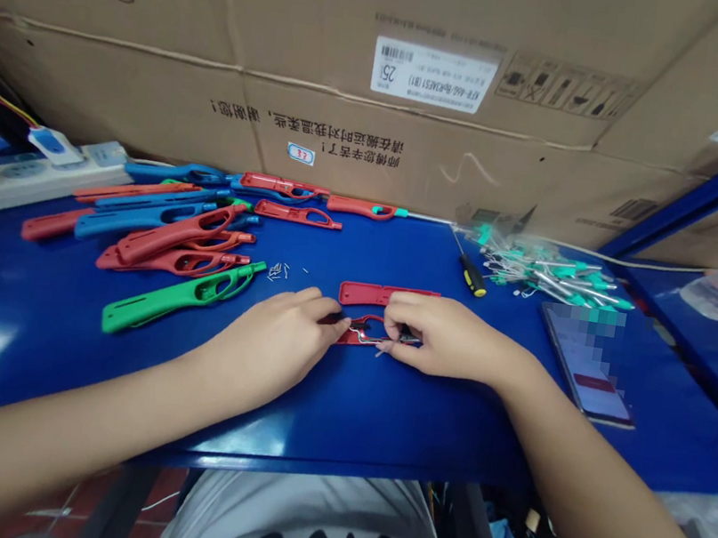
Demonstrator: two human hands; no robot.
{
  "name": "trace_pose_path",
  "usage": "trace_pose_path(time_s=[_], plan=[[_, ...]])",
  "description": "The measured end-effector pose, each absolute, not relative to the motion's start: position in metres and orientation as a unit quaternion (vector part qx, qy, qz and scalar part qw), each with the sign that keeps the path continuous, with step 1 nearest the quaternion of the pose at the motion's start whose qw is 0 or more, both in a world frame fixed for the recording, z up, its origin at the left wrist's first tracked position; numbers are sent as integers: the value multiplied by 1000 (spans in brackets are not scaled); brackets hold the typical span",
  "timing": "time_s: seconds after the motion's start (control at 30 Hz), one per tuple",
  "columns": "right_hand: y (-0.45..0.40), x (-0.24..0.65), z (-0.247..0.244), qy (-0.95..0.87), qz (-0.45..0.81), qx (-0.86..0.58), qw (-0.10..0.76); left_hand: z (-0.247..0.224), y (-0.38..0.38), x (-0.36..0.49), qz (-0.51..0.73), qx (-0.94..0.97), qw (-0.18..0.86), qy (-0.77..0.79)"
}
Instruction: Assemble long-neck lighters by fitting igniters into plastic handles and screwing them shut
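A red half shell of a long-nosed lighter lies on the blue table before me, with a thin white wire and small dark parts in it. My left hand is closed on the shell's left end, fingertips at the wire. My right hand is closed over the other end, thumb and finger pinched by a dark piece; that hand covers much of what it grips. Just behind sits another red half shell, its far end partly behind my right hand.
Left stand several red, blue and green lighter shells, with small screws nearby. Behind right lie a screwdriver and a heap of metal lighter tubes with green ends. A phone rests right; cardboard walls the back.
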State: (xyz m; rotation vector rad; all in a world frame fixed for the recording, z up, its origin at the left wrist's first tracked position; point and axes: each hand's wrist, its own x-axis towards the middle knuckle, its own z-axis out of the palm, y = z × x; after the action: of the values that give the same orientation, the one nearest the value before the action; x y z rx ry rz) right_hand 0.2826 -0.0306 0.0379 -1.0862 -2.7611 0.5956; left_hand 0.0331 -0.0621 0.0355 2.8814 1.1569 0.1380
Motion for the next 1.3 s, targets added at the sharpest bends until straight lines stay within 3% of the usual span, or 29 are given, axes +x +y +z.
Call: trace_pose_path(time_s=[0.3, 0.57, 0.83, 1.3], plan=[[-33, 281, 46, -915, 220, -329, 75, 34, -45, 28, 90, 910, 189, 359], [-27, 273, 28, -894, 216, -382, 95, 29, -44, 30, 152, 872, 238, 399], [-23, 272, 25, -903, 199, -368, 102, 12, -44, 27, 230, 861, 256, 374], [-23, 288, 42, -879, 307, -348, 110, 5, -52, 29, 207, 908, 175, 319]])
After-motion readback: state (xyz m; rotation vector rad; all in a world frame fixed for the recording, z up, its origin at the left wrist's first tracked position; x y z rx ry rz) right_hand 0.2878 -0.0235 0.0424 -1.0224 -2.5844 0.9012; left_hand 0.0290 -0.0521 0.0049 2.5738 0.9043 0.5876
